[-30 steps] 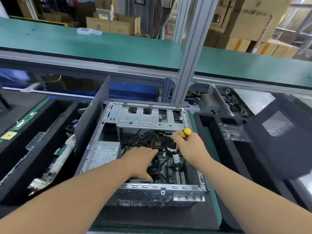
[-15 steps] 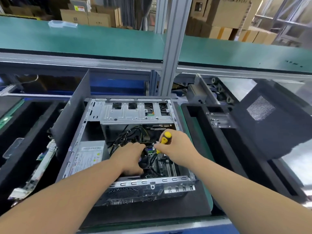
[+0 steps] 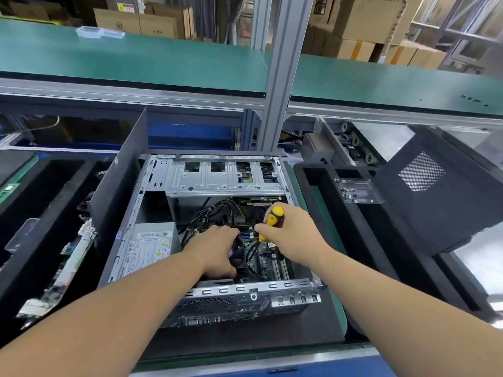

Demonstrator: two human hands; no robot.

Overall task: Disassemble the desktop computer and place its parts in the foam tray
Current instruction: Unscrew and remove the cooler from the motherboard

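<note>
**Both hands inside the open computer case**

Along the bench's left edge a black foam tray [image 3: 40, 213] holds a circuit board [image 3: 65, 268] lying lengthwise in one slot. Just right of it a dark side panel [image 3: 119, 191] stands tilted against the desktop computer [image 3: 217, 292], which lies open at the middle of the bench, its silver power supply [image 3: 148, 248] in the left half and the drive cage [image 3: 223, 178] at the far end. The left hand [image 3: 215, 248] rests curled over the black cooler fan [image 3: 239, 254]; what its fingers grip cannot be told. The right hand [image 3: 294, 232] grips a yellow-handled screwdriver [image 3: 273, 216], tip down toward the motherboard [image 3: 269, 259]. At the right edge a second foam tray [image 3: 326, 186] carries a dark mesh-vented cover [image 3: 435, 191].
</note>
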